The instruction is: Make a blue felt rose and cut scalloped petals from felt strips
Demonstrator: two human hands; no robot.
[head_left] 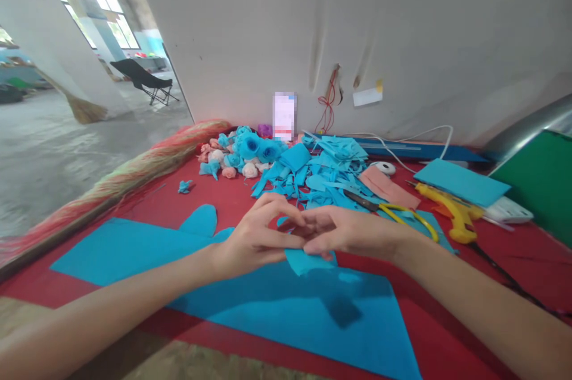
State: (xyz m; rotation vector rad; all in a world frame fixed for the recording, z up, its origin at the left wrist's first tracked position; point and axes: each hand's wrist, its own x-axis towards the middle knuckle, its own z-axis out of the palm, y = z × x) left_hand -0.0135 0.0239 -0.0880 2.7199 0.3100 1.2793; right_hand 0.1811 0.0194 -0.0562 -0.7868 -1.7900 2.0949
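Note:
My left hand (263, 231) and my right hand (333, 231) meet in the middle, fingertips together around a small blue crepe paper petal (308, 262). Both hands pinch it, and its lower edge hangs out below the fingers. Part of the petal is hidden behind the fingers. Under my hands lies a large blue crepe paper sheet (286, 314), spread across the front of the red table. A rounded blue petal piece (201, 221) rests on the sheet's far edge, left of my hands. Scissors with yellow handles (402, 213) lie just beyond my right wrist.
Finished paper roses (250, 148) and blue paper scraps (330, 165) are heaped at the back. A yellow glue gun (460, 219) and a folded blue paper stack (462, 180) lie on the right. A phone (285, 115) leans against the white panel (250, 40).

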